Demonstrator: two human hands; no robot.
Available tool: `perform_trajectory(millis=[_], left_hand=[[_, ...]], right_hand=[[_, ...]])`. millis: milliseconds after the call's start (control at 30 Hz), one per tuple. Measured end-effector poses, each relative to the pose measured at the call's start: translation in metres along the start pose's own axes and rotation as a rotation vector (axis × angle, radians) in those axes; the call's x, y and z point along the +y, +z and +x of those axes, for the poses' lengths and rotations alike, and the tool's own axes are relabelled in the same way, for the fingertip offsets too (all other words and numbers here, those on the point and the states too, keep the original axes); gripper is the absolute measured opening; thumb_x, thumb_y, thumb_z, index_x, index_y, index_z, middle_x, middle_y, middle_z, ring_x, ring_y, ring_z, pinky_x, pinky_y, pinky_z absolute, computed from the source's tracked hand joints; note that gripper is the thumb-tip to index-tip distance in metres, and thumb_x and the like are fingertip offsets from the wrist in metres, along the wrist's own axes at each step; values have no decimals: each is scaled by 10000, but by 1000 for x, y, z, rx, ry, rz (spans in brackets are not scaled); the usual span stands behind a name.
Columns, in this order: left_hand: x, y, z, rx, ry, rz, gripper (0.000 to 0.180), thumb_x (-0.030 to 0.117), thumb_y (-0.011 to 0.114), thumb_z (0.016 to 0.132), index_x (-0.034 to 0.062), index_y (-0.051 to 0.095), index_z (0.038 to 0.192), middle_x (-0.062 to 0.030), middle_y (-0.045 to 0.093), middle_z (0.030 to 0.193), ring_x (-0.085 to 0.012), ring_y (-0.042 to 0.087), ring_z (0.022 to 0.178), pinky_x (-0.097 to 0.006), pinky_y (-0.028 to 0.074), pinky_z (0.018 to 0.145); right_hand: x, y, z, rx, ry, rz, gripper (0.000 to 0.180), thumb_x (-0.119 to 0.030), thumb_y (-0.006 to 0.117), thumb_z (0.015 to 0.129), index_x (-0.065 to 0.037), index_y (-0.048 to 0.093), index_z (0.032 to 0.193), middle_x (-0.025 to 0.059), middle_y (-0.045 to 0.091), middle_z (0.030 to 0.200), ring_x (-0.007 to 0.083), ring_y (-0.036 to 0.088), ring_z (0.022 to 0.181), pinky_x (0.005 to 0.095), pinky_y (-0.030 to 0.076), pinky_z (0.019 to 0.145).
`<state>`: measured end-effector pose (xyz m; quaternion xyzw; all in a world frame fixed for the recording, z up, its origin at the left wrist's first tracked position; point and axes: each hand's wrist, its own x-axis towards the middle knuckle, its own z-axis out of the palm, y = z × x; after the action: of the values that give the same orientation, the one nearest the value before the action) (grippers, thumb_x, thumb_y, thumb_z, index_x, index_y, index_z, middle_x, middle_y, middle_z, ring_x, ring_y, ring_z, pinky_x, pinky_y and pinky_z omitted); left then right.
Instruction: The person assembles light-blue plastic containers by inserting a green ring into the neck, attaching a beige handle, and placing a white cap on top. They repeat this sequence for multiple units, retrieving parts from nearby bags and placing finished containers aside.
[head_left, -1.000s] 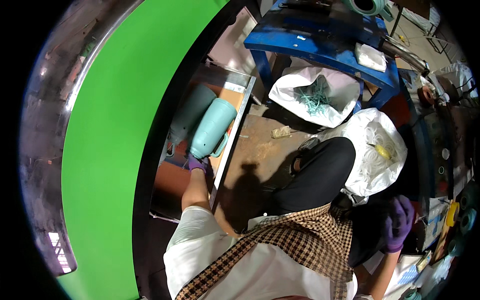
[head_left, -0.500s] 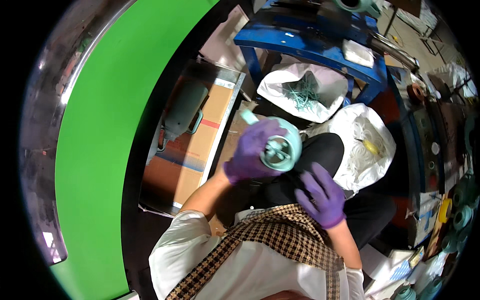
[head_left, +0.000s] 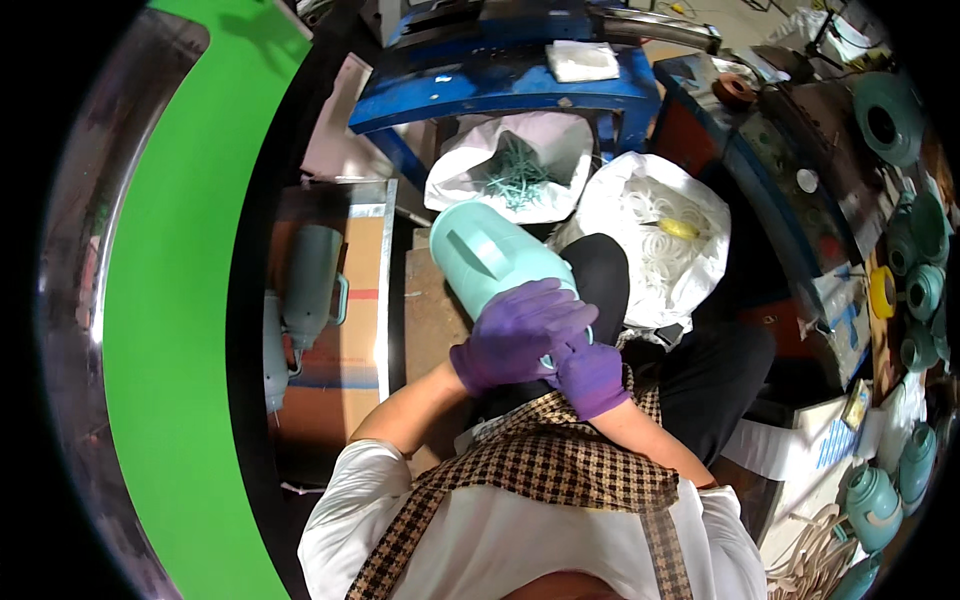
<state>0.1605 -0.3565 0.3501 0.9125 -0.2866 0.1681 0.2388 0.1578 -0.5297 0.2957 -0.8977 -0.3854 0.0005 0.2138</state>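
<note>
A pale teal thermos jug shell [head_left: 478, 245] with a side handle lies tilted above my lap, its closed-looking end pointing away to the upper left. My left hand [head_left: 515, 330], in a purple glove, is wrapped round its near end. Right against the left one, my right hand [head_left: 592, 378], also gloved in purple, has its fingers curled in at that same end. Small teal bits show between the gloves, but what the right fingers grip is hidden.
A green conveyor belt [head_left: 165, 330] runs along the left. Beside it a cardboard box [head_left: 365, 260] holds grey-green jug shells. Ahead, under a blue bench [head_left: 490, 95], white sacks hold teal scraps [head_left: 518, 178] and white rings [head_left: 655, 250]. Teal jug parts [head_left: 873, 508] stand at right.
The jug shell has turned, so its open end with spokes inside no longer shows. My right hand has moved left, from apart onto its near end. The view has shifted right.
</note>
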Motion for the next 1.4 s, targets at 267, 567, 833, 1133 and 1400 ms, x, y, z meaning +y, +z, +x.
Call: perform_trajectory(millis=[267,567,833,1133,1400], left_hand=[[-117,-12,44,318,-188,-69,612,303,887,656,108,645,1184,-116,671,1185,-337,639,1109,-438,501,981],[-107,-67,31,600,-258,78,760,208,923,505,74,661,1205,-77,633,1217,-311,577,1203,-420,289,1185],[-63,-59,-60,569,-342,-40,1494,124,960,503,36,-74,1579,-106,612,1284,-346,536,1267,-477,345,1155],[-31,-33,-34,347,-335,2,883,227,939,545,-18,560,1304,-150,653,1201,-349,630,1137,-444,476,1004],[-29,-28,-11,352,-181,-100,1087,212,925,569,-102,368,1449,-117,710,1144,-348,658,1081,-483,472,1021]], right_hand=[[72,-37,36,407,-176,456,385,-329,673,918,-91,662,1220,161,649,1258,356,671,1010,424,553,833],[235,91,83,-480,856,-123,563,-541,726,815,-48,748,1086,181,698,1198,348,670,1110,423,538,949],[247,81,69,5,794,14,349,-280,668,889,-43,692,1145,204,705,1032,371,689,931,414,545,834],[49,-13,13,-103,140,1052,412,-144,724,920,-49,630,1310,75,711,979,171,653,723,307,541,721],[43,-59,15,415,-231,267,266,-79,867,709,-37,684,897,145,618,1142,353,626,1074,428,528,863]])
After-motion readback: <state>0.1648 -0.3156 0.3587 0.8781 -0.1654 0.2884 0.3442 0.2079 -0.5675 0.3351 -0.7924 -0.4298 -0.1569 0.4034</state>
